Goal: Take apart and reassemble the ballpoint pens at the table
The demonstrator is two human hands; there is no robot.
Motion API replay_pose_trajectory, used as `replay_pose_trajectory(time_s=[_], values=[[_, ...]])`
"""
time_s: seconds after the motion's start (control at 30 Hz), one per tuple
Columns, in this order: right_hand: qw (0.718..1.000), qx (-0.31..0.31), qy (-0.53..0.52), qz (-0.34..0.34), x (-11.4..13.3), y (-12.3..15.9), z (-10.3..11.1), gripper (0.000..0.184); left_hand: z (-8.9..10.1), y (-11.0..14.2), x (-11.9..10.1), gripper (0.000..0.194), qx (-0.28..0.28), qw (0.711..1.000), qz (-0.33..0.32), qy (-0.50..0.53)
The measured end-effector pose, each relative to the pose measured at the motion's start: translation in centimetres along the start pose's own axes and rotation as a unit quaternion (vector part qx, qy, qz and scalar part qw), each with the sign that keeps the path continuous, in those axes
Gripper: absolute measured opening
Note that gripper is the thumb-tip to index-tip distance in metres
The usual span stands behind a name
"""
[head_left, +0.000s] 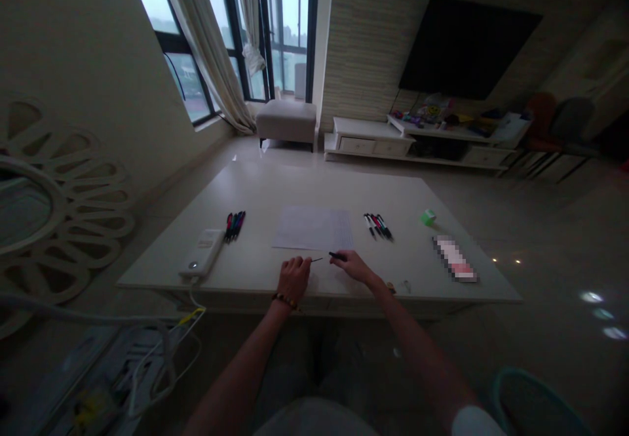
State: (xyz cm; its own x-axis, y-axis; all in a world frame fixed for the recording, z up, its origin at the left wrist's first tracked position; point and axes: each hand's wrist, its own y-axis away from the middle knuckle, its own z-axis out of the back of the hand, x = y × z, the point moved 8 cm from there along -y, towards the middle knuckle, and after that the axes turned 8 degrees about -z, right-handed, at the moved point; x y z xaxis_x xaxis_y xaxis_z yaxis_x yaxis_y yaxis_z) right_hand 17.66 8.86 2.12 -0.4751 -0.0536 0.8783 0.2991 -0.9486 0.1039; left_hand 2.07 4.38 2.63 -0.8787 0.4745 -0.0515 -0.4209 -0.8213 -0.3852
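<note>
Over the near edge of the white table (pixel 383 190), my left hand (pixel 293 278) pinches a thin dark stick that looks like a pen refill (pixel 317 259). It points right, toward my right hand (pixel 354 267), whose fingers close on a short black pen barrel (pixel 337 256). A small gap separates the two pieces. Just beyond the hands lies a white sheet of paper (pixel 309 226). To its left is a row of dark pens (pixel 234 226); to its right, another group of pens (pixel 378 226) with white, red and black parts.
A white power strip (pixel 204 252) with its cable sits at the table's left. On the right are a green box (pixel 428 218) and a blurred-out phone-like object (pixel 455 259). Small items (pixel 392 288) lie near the front edge. A teal-rimmed basket (pixel 498 383) stands on the floor at lower right.
</note>
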Motion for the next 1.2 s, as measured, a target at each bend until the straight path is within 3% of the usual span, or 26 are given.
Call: replay_pose_trajectory(time_s=[0.9,1.2], values=[[0.999,0.025,-0.036,-0.025,0.23,-0.43,-0.64,0.021,-0.08,0.08,-0.06,0.022,-0.001,1.000,-0.010,0.007],[0.999,0.030,-0.003,-0.034,0.32,-0.74,-1.05,0.022,-0.12,0.17,-0.24,0.021,-0.008,1.000,-0.029,-0.004]])
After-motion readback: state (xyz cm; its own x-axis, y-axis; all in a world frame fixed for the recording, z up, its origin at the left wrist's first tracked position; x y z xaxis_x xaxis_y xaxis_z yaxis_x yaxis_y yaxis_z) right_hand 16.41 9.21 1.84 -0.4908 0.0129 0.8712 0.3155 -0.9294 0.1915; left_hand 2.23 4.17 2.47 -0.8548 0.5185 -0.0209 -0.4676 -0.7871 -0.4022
